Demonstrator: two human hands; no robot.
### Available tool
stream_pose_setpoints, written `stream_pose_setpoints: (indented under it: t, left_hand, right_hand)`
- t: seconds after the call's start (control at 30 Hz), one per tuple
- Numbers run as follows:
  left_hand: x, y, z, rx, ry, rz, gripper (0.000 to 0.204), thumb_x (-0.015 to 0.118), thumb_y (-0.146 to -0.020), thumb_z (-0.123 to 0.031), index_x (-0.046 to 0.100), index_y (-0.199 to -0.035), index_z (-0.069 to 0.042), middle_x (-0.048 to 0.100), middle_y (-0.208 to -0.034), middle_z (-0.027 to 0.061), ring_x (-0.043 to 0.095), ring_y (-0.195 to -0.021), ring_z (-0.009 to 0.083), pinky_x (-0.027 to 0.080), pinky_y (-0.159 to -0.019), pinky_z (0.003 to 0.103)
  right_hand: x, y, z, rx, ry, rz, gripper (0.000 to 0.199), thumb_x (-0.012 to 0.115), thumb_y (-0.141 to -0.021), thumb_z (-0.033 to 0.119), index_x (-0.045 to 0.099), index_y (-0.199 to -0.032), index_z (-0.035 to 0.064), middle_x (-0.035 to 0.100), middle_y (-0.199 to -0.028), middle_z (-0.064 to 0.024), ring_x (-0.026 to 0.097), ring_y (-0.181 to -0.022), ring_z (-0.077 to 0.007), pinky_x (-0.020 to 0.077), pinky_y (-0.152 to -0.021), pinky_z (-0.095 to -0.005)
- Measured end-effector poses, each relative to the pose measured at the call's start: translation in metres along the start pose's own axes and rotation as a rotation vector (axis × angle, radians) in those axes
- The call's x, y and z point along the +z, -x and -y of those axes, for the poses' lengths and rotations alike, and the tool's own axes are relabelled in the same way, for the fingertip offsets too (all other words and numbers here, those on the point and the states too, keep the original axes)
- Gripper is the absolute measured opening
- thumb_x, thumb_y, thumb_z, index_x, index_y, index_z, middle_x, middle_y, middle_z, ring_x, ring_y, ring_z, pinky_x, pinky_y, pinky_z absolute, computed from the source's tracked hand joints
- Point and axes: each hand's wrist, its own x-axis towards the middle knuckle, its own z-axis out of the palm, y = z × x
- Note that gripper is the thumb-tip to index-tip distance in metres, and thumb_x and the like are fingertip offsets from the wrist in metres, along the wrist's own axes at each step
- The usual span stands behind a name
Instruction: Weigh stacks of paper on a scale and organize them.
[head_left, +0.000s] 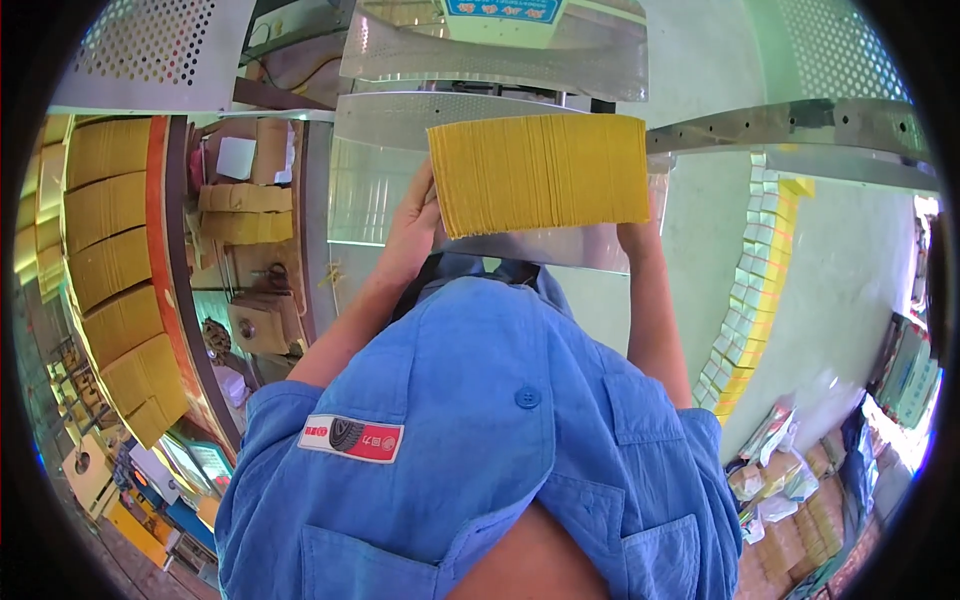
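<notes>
A thick block of yellow paper sheets, packed side by side on edge, is squeezed between my two hands in front of my chest. My left hand presses against its left end, the fingers partly behind the stack. At the opposite end, my right hand grips the block, most of its fingers hidden by the paper. Under and behind the stack lies a shiny metal plate, part of a machine.
On the left, yellow paper stacks line a red-edged shelf; scissors lie on a nearby bench. A metal bar with holes extends right. Wrapped bundles form a long row at the right, with bags and packages below.
</notes>
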Motion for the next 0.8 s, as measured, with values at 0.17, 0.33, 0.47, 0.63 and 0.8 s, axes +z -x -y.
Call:
stream_pose_setpoints:
  t: [0.17,0.33,0.47,0.63,0.8]
  left_hand:
    - [0.009,-0.001,-0.020,-0.031,0.070,0.040,0.049,0.042,-0.095,-0.004,0.033,-0.143,-0.003,0.043,-0.141,0.0062,0.040,-0.130,0.0152,0.031,-0.106,0.028]
    - [-0.008,-0.015,-0.007,-0.018,-0.020,-0.022,0.042,0.044,-0.097,-0.010,0.043,-0.137,-0.002,0.050,-0.134,0.0060,0.043,-0.126,0.0147,0.033,-0.104,0.027]
    - [-0.003,-0.024,-0.007,-0.103,0.000,-0.092,0.040,0.044,-0.098,-0.018,0.047,-0.134,-0.001,0.052,-0.130,0.0060,0.045,-0.124,0.0135,0.034,-0.102,0.025]
    - [-0.006,-0.027,-0.012,-0.130,-0.086,-0.065,0.041,0.043,-0.098,-0.022,0.049,-0.133,-0.002,0.054,-0.128,0.0064,0.048,-0.119,0.0134,0.035,-0.100,0.026]
    - [-0.020,-0.031,0.000,-0.073,-0.135,-0.041,0.039,0.042,-0.098,-0.022,0.050,-0.131,-0.001,0.056,-0.125,0.0065,0.050,-0.115,0.0133,0.037,-0.098,0.027]
  right_hand:
    - [-0.009,-0.014,0.013,0.020,0.096,0.127,0.032,0.056,-0.093,0.015,0.056,-0.122,0.0013,0.062,-0.110,-0.0021,0.056,-0.096,-0.0102,0.0460,-0.084,-0.0262]
    - [-0.002,-0.025,0.029,0.114,0.010,0.117,0.028,0.057,-0.092,0.012,0.060,-0.118,0.0018,0.064,-0.103,-0.0006,0.058,-0.089,-0.0086,0.0477,-0.078,-0.0246]
    - [0.000,-0.027,0.017,0.118,-0.023,0.100,0.025,0.057,-0.092,0.011,0.061,-0.115,0.0021,0.064,-0.098,0.0009,0.058,-0.083,-0.0070,0.0482,-0.073,-0.0233]
    - [0.005,-0.024,0.014,0.139,-0.073,0.038,0.026,0.057,-0.092,0.012,0.061,-0.116,0.0023,0.064,-0.098,0.0006,0.057,-0.083,-0.0068,0.0481,-0.072,-0.0233]
    - [0.013,-0.022,0.025,0.128,-0.091,-0.025,0.027,0.056,-0.093,0.015,0.061,-0.117,0.0017,0.064,-0.100,-0.0006,0.058,-0.086,-0.0078,0.0480,-0.074,-0.0233]
